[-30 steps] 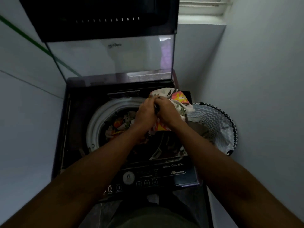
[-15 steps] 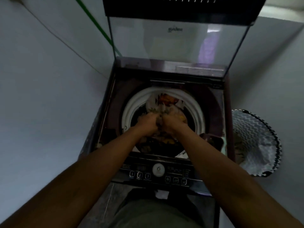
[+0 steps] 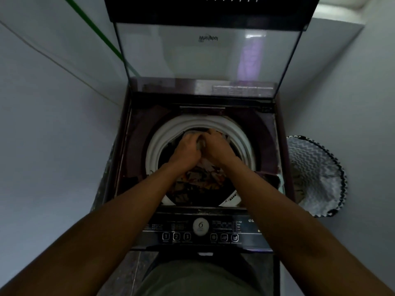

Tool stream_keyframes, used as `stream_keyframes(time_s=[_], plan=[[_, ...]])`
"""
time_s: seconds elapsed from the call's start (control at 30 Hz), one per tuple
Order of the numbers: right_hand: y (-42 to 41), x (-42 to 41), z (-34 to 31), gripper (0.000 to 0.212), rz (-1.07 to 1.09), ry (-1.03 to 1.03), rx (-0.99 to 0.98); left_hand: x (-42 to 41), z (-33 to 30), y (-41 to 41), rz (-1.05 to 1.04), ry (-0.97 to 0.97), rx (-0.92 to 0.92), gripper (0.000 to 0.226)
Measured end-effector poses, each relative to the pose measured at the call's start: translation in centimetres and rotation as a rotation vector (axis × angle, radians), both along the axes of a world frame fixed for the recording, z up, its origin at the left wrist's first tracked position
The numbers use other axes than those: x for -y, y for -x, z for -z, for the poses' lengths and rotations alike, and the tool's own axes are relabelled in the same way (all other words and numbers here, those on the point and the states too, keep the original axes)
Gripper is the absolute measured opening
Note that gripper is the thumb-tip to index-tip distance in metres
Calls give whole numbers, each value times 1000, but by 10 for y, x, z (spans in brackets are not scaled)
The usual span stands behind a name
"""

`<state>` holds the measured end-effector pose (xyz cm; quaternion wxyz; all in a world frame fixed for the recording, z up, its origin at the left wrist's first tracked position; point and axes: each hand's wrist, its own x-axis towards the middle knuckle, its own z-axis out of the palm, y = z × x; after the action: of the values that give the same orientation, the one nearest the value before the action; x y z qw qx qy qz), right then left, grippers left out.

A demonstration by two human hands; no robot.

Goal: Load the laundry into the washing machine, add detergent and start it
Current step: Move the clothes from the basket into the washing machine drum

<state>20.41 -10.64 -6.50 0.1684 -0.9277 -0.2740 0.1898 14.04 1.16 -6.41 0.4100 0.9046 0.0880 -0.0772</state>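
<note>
1. Top-load washing machine [image 3: 136,146] sits in a narrow corner btwn pale walls, glass lid [image 3: 205,54] standing upright at the back.
2. Both arms reach fwd over the control panel [image 3: 201,230] into the white-rimmed drum [image 3: 156,146].
3. Left hand [image 3: 187,149] is inside the drum opening, fingers curled down round a bunch of laundry [image 3: 201,180]; knuckles up.
4. Right hand [image 3: 215,146] is pressed right against the left one, fingers also curled into the same cloth, a grey fold pinched btwn the two hands.
5. Laundry is a patterned fabric w/ orange, white and dark patches, lying in the drum below and near side of the hands; dim light, so exact garment can't be told.
6. Panel at near edge has a round dial marked 6 and a row of buttons, 1-2-3 on the left.
7. Zigzag-print laundry basket [image 3: 316,178] stands on the floor just right of the machine, apart from both hands.
8. Green line [image 3: 96,33] runs diagonally across the left wall behind the lid.
</note>
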Motion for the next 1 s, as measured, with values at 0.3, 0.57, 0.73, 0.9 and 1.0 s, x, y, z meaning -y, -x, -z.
stream_keyframes(time_s=[0.3,0.57,0.73,0.9,1.0], plan=[[-14,74,-28,13,368,-318,288,67,-18,-33,11,-24,164,30],[-25,163,-35,13,614,-427,349,160,-31,-62,234,-44,413,30],[-18,233,-13,14,722,-424,270,216,-32,-76,418,-195,422,33],[-17,292,23,32,873,-413,86,271,-30,-92,635,-521,337,57],[-23,323,49,22,927,-386,-41,308,-24,-110,701,-582,211,47]])
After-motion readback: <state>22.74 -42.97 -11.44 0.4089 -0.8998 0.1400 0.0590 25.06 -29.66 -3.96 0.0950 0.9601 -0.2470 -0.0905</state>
